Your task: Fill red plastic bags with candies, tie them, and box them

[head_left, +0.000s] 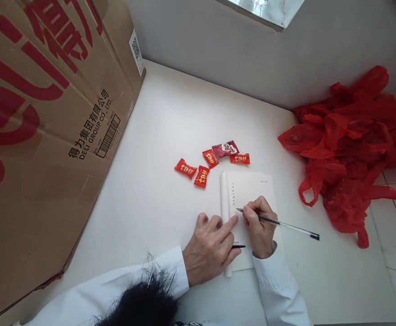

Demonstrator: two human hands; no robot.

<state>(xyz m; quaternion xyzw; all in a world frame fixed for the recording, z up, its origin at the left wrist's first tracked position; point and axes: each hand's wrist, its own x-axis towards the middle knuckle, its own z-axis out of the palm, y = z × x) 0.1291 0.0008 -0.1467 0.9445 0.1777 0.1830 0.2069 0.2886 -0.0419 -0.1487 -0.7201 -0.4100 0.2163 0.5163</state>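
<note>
My right hand point(261, 226) grips a clear-barrelled pen point(286, 225) with a black end. Its tip touches the page of a white notepad point(252, 185), just below a short column of small handwriting. A few small marks also show near the pad's top right. The pad's left side has a rolled or folded white edge point(224, 194). Across this edge lies my left hand point(211, 246), one fingertip on the page near the pen tip. Between its thumb and a finger sticks out a thin black pen cap point(239, 246); the rest of it is hidden.
Several red-wrapped sweets point(202, 176) and a darker, larger packet point(225, 149) lie beyond the pad on the white table point(170, 117). A big cardboard box point(82, 104) stands at left. Red plastic bags point(347, 136) are heaped at right. Grey wall point(218, 50) borders the back.
</note>
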